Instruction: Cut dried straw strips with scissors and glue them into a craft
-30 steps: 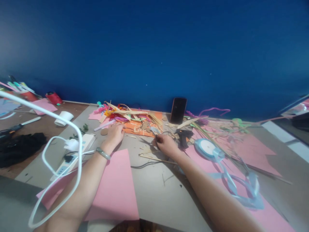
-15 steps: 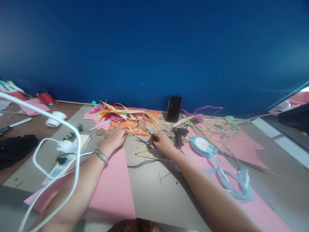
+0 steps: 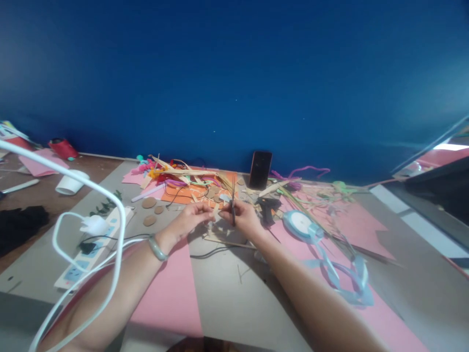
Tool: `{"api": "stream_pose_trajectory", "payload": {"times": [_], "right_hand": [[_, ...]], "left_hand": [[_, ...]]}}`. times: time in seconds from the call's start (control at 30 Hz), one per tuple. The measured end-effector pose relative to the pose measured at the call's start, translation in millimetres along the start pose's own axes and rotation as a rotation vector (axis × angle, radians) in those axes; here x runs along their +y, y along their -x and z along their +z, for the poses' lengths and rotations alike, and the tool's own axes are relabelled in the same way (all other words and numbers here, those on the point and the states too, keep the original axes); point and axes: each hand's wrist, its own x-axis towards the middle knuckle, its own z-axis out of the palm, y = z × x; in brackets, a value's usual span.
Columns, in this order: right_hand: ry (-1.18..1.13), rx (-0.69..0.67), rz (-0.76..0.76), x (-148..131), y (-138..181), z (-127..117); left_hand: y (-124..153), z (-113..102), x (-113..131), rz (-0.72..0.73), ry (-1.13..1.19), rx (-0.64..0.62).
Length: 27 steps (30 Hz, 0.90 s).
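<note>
My left hand (image 3: 191, 218), with a pale green bangle (image 3: 157, 248) at its wrist, pinches a short pale strip of dried husk (image 3: 216, 209). Facing it across a narrow gap, my right hand (image 3: 245, 217) is closed on a slim pair of scissors (image 3: 233, 211), dark at the handle, with the blades pointing up and away. Its fingertips come close to the strip; whether they touch it is hard to tell. Just beneath both hands lie pale husk scraps and a thin stick (image 3: 229, 242). Round brown cardboard discs (image 3: 149, 202) rest beyond my left wrist.
A phone (image 3: 260, 169) leans against the blue wall (image 3: 234, 73). Husk strips and pipe cleaners pile on orange paper (image 3: 179, 195). A light blue ribbon spool (image 3: 301, 225) lies right, on pink paper. At left, a white cable (image 3: 119, 234) loops before a power strip (image 3: 91, 254).
My left hand has moved right toward my right hand and now pinches a husk strip. The scissors have turned more upright. The view has shifted slightly.
</note>
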Motion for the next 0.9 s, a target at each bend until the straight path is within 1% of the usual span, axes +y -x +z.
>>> {"api": "stream_pose_trajectory", "payload": {"times": [0.13,0.27,0.43,0.63,0.77,0.9], "right_hand": [[-0.080,0.031,0.056,-10.5,5.3,3.1],[-0.102,0.046,0.047,-14.8,7.0,3.5],[-0.063,0.033,0.057,-12.4,6.7,5.3],[0.006,0.108,0.014,-7.2,4.9,5.0],[0.037,0.143,0.010,-6.2,2.5,1.8],[0.028,0.177,0.032,-7.1,1.5,-0.7]], "left_hand": [[0.4,5.3,-0.2,0.045,-0.075,-0.019],[-2.2,2.5,-1.9,0.086,-0.115,-0.023],[-4.3,1.6,-6.6,0.099,-0.142,0.035],[-5.6,2.6,-8.6,0.123,-0.183,0.057],[-6.9,-1.4,-8.4,0.118,-0.231,0.061],[-7.3,-5.9,-5.1,0.148,-0.358,0.155]]}}
